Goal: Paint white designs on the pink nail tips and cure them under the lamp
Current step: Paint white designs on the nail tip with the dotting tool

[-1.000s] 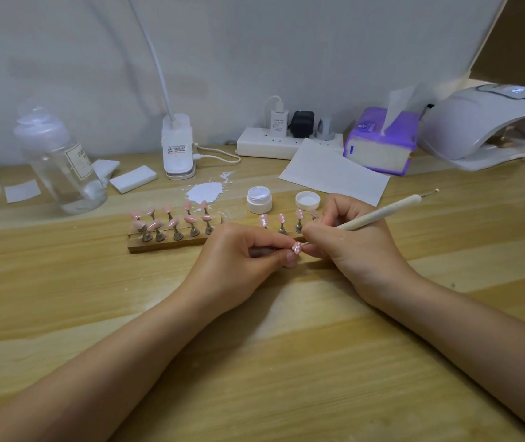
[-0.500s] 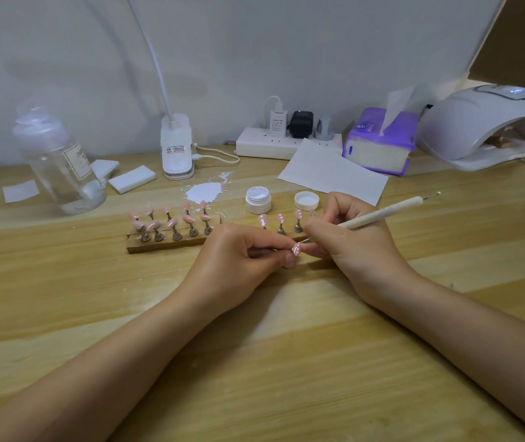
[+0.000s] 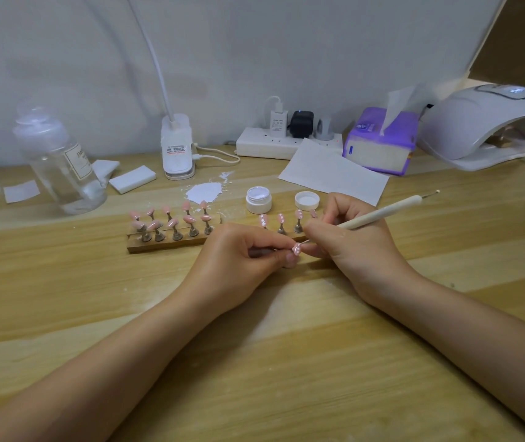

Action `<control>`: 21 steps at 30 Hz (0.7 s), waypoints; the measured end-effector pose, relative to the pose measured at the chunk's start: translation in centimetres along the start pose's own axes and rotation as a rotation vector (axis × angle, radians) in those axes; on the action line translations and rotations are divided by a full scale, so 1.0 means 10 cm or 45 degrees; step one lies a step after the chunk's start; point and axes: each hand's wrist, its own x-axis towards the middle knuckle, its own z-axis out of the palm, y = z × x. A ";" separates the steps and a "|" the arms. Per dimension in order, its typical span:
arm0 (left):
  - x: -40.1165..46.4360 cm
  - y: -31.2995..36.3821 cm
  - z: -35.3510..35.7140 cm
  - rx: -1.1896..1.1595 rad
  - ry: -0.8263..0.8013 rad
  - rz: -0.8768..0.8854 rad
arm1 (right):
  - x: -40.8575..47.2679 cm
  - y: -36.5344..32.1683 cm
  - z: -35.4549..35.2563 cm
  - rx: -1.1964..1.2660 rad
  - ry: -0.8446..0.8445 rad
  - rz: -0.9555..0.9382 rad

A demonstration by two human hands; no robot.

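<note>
My left hand [image 3: 242, 260] pinches the stand of a pink nail tip [image 3: 296, 249] that carries white dots. My right hand [image 3: 347, 247] grips a cream dotting pen [image 3: 379, 213], and its fine metal point touches that tip. A wooden holder [image 3: 159, 245] carries several plain pink tips on stands [image 3: 172, 220]. Behind my hands stand three pink tips with white dots [image 3: 280, 220]. An open white paint jar [image 3: 258, 199] and its lid [image 3: 306, 200] sit just beyond them. The white curing lamp [image 3: 484, 126] stands at the far right.
A white paint blob [image 3: 204, 192] lies on the wooden table [image 3: 286, 362]. A clear bottle [image 3: 60, 161] stands at left, with white pads [image 3: 132, 179] beside it. A desk lamp base [image 3: 177, 148], power strip [image 3: 270, 145], purple tissue box [image 3: 382, 141] and paper sheet [image 3: 331, 173] line the back.
Nearly nothing differs: both hands stay in place, and the pen's point makes only slight movements on the held tip.
</note>
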 end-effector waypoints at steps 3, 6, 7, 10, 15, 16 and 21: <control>0.00 0.00 0.00 0.003 0.004 -0.002 | 0.00 0.00 0.00 -0.007 -0.006 -0.003; 0.00 0.00 0.00 0.015 0.003 0.002 | 0.00 0.01 0.00 -0.015 -0.001 -0.004; 0.00 0.00 0.00 0.019 0.002 0.005 | 0.00 0.01 0.00 -0.011 0.004 -0.001; 0.00 -0.01 0.00 0.018 0.003 -0.001 | 0.00 0.01 0.00 -0.015 -0.002 -0.008; 0.00 -0.01 0.00 0.008 -0.008 -0.011 | 0.00 0.01 0.00 -0.033 -0.006 -0.012; 0.00 -0.01 -0.01 0.006 -0.008 -0.011 | 0.00 0.01 0.00 -0.024 0.001 -0.010; -0.01 0.00 0.00 -0.007 -0.008 -0.017 | 0.00 0.02 -0.01 -0.032 0.007 -0.017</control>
